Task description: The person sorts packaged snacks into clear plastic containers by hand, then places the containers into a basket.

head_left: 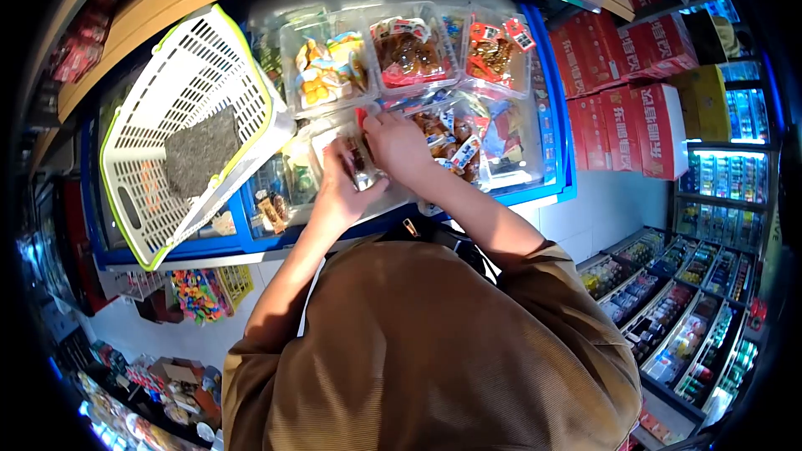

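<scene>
Both hands are over a small clear plastic bin (pixel 322 135) at the middle of the blue-framed freezer top. My left hand (pixel 341 188) reaches into it, fingers bent beside a dark packet (pixel 359 159); its fingertips are partly hidden. Just to the right, my right hand (pixel 396 144) is curled with its fingers at a red packet edge near the bin's back. What its fingers grip is too small to make out. Clear bins with yellow packets (pixel 324 75), brown packets (pixel 409 48) and red-labelled packets (pixel 493 48) stand behind. Another bin of brown packets (pixel 451 138) is beside my right hand.
A white basket with a green rim (pixel 113 129) holds a dark grey item (pixel 203 152) at the left. Red cartons (pixel 622 129) are stacked on the right, near drink shelves (pixel 681 301). Below left are a colourful pile (pixel 200 294) and an open cardboard box (pixel 180 374).
</scene>
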Demonstrator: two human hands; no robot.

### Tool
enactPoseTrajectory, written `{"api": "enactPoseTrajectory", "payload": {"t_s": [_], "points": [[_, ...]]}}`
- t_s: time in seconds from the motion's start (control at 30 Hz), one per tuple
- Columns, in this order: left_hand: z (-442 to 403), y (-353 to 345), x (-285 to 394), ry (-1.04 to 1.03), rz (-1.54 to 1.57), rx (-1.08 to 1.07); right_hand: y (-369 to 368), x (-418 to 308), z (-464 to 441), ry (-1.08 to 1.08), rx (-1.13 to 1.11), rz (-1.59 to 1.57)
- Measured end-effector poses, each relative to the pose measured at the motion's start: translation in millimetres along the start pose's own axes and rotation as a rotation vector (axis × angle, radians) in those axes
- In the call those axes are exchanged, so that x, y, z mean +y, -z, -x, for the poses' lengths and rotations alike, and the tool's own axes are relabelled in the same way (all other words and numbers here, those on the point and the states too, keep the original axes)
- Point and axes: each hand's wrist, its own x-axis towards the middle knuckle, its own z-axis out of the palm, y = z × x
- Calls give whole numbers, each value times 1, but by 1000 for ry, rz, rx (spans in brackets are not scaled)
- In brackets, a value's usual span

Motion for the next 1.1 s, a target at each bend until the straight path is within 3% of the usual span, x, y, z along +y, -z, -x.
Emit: {"api": "enactPoseTrajectory", "payload": {"t_s": [0.03,0.13,0.23,0.27,0.33,0.43,0.53,0.57,0.67,0.77,0.83,0.93,1.0,1.1], "points": [[4,-4,1,96,62,-38,-1,1,-1,-7,-64,24],[4,-9,9,-10,-50,-161,15,6,-7,8,-111,-63],[4,-18,7,-36,8,-172,44,1,-13,-209,-285,-241],[7,-24,0,-153,-82,-61,50,2,-11,-211,-317,-361],[11,-27,-9,-183,-64,-82,52,2,-6,-30,-207,-316],[14,-16,-14,-134,-50,-280,34,13,-7,8,-219,-304],[24,-7,-5,-96,123,-443,23,9,-7,125,-136,-8],[23,-6,-3,31,206,-493,21,6,-5,118,-171,71],[24,-13,-16,89,112,-445,33,-1,-9,244,-36,238],[22,-17,-1,68,-261,-419,49,1,-12,223,-145,138],[12,-15,23,117,-401,-457,51,10,-17,129,-243,-114],[-2,-19,29,226,-364,-548,54,18,-22,57,-337,-375],[1,-24,16,152,-285,-532,48,20,-20,58,-340,-410],[4,-21,3,96,-65,-503,37,19,-18,80,-278,-245]]}}
